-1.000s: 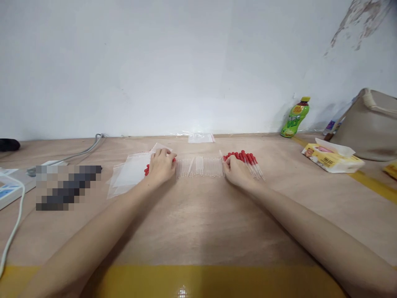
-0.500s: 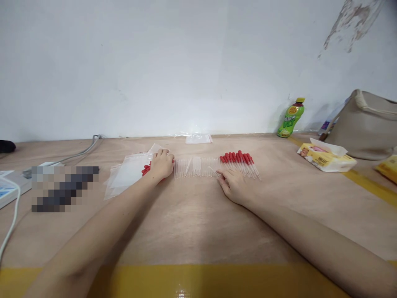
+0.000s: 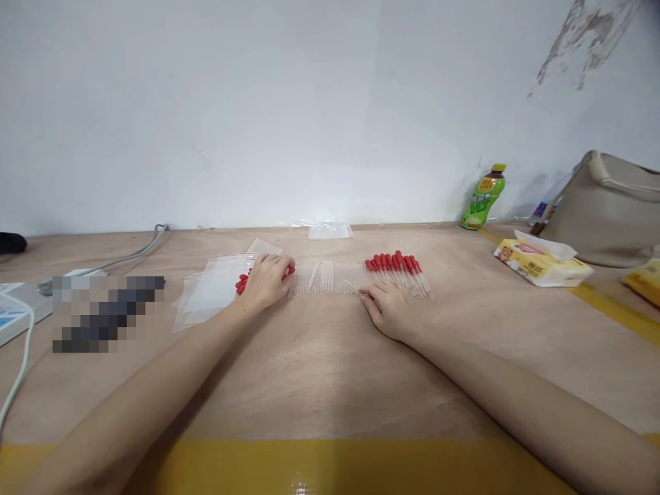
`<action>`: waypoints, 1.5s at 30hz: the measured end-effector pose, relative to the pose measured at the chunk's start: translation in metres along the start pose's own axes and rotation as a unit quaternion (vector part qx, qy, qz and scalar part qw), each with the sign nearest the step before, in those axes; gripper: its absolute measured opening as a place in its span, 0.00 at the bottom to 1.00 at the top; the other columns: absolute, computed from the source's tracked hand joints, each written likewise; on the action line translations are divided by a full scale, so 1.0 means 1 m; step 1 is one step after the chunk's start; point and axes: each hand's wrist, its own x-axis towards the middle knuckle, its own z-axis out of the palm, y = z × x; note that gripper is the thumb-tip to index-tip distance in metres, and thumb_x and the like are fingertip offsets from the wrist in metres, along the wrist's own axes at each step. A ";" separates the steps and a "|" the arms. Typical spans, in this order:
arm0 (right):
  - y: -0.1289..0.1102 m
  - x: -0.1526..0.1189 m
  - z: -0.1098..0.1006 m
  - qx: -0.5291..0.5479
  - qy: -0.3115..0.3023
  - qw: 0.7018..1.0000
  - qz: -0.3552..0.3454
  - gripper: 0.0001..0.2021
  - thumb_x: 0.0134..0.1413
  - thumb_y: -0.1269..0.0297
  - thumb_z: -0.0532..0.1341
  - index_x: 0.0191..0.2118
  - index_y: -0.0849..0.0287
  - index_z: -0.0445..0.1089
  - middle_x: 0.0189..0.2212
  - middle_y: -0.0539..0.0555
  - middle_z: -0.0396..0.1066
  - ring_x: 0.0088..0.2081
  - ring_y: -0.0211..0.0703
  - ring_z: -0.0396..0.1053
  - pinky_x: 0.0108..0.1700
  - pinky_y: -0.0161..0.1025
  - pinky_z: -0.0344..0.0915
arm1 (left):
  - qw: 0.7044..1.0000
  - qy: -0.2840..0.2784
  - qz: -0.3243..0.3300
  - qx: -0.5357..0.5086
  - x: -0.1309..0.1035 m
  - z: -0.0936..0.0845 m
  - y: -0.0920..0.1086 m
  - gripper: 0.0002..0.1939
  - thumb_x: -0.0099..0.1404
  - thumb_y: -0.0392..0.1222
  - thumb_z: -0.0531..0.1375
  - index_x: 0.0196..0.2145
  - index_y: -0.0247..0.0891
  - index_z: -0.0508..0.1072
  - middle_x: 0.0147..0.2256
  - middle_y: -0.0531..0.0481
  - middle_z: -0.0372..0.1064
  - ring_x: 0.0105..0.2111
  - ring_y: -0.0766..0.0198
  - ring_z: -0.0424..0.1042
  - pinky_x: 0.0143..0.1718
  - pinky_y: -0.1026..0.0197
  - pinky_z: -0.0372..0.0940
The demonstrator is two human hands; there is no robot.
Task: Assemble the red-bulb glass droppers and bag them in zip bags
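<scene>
My left hand (image 3: 269, 280) is closed on a red rubber dropper bulb (image 3: 291, 269), whose tip shows past the fingers. Other red bulbs (image 3: 240, 283) lie beside and partly under that hand. Between thumb and fingers, my right hand (image 3: 388, 309) pinches a clear glass dropper tube (image 3: 351, 284) by its lower end; the free end points up and left. A row of clear glass tubes (image 3: 327, 277) lies on the table between the hands. Just beyond my right hand, several droppers with red bulbs (image 3: 396, 262) lie side by side, tips toward me.
Clear zip bags (image 3: 209, 285) lie left of the bulbs, another (image 3: 330, 232) by the wall. To the right stand a green drink bottle (image 3: 483, 197), a tissue pack (image 3: 544, 260) and a beige bag (image 3: 606, 206). A grey cable (image 3: 128, 256) and a power strip (image 3: 20, 316) lie left.
My left hand has lifted slightly and shifted right, with a red bulb now showing at its fingertips. My right hand stays nearly still with the glass tube.
</scene>
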 end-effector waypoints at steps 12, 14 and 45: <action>-0.015 -0.004 -0.003 0.037 -0.031 0.998 -0.032 0.07 0.57 0.68 0.49 0.35 0.59 0.64 0.32 0.52 0.70 0.32 0.37 0.66 0.41 0.40 0.52 | 0.813 -0.033 -0.180 -0.553 -0.037 0.018 0.070 0.09 0.50 0.40 0.62 0.26 0.34 0.65 0.27 0.50 0.68 0.28 0.66 0.69 0.31 0.64 0.64; -0.017 -0.005 -0.003 0.039 -0.040 0.998 -0.037 0.08 0.57 0.67 0.49 0.36 0.59 0.64 0.31 0.51 0.71 0.30 0.36 0.66 0.41 0.40 0.51 | 0.806 -0.046 -0.178 -0.562 -0.038 0.018 0.073 0.11 0.50 0.41 0.63 0.26 0.34 0.64 0.26 0.51 0.68 0.26 0.68 0.68 0.28 0.65 0.63; -0.009 0.007 -0.017 0.112 -0.151 0.980 -0.067 0.08 0.56 0.68 0.53 0.33 0.57 0.70 0.28 0.48 0.72 0.28 0.36 0.64 0.39 0.39 0.50 | 0.842 -0.158 -0.079 -0.509 -0.045 0.014 0.073 0.10 0.56 0.44 0.58 0.32 0.35 0.74 0.23 0.51 0.70 0.23 0.67 0.67 0.27 0.66 0.63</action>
